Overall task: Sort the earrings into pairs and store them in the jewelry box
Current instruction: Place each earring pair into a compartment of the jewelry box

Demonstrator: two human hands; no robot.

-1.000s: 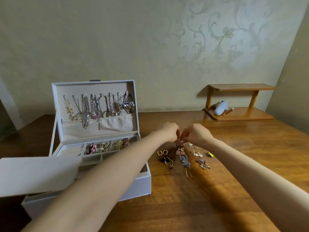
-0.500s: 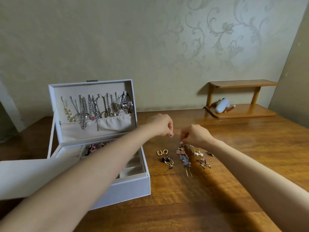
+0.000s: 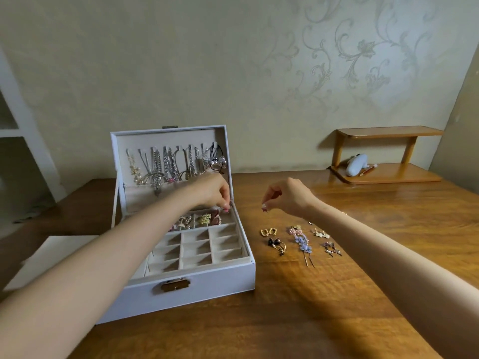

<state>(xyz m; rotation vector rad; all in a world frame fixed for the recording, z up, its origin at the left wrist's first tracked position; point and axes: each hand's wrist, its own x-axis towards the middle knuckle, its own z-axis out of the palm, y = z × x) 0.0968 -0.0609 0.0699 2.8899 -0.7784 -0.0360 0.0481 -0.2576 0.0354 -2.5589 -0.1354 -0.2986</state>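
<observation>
While the left forearm reaches diagonally across the open jewelry box (image 3: 207,288), the left hand (image 3: 211,193) hangs palm-down over the back right compartment, wrist bent and fingers curled downward. Thumb and fingertips pinch a small pink earring (image 3: 226,210) just above that compartment. Neighbouring compartments in the back row hold stored earrings (image 3: 204,219). The lid (image 3: 168,137) stands upright, with necklaces (image 3: 166,164) hanging on its inner face.

The right forearm enters from the lower right and rises to the right hand (image 3: 289,198), which is held above the table (image 3: 337,307), apart from the box. Its wrist is flexed and its fingers are curled, the tips drawn together and pointing down and to the left. Whether these fingertips hold anything cannot be determined.

Below the right hand, loose earrings lie on the table: a gold hoop pair (image 3: 268,231), a black bow pair (image 3: 277,246), a pink pair (image 3: 296,231) and a blue flower pair (image 3: 302,243). A wooden shelf (image 3: 383,177) stands at the rear right.
</observation>
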